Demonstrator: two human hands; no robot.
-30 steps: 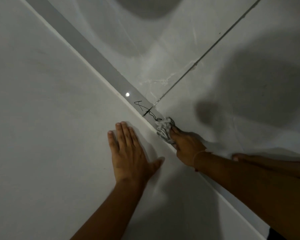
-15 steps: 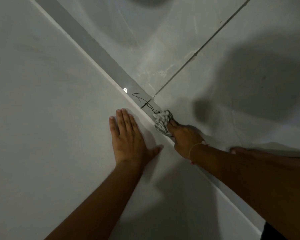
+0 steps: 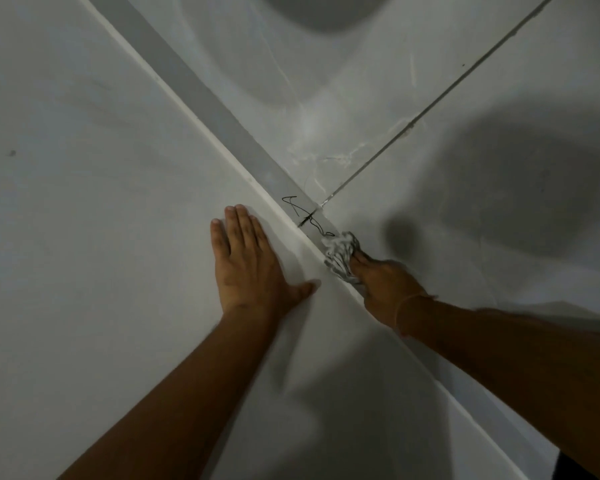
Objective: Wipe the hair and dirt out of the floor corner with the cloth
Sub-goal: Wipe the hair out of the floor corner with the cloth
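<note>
Cloth (image 3: 340, 252) nudged forward — hair (image 3: 307, 216) ahead, untouched

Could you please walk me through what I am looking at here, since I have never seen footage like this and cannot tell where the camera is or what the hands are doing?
There is no machine: a person wears one wide-angle camera on the head, looking down at their own two bare hands. The left hand lies flat, fingers spread, on the pale wall panel, seemingly as a brace. The right hand has its grip closed on a crumpled grey-white cloth, pressed into the seam where the panel meets the tiled floor. Just ahead of the cloth lies a dark curled strand of hair, near the end of a grout line. The dark patches are shadows.
</note>
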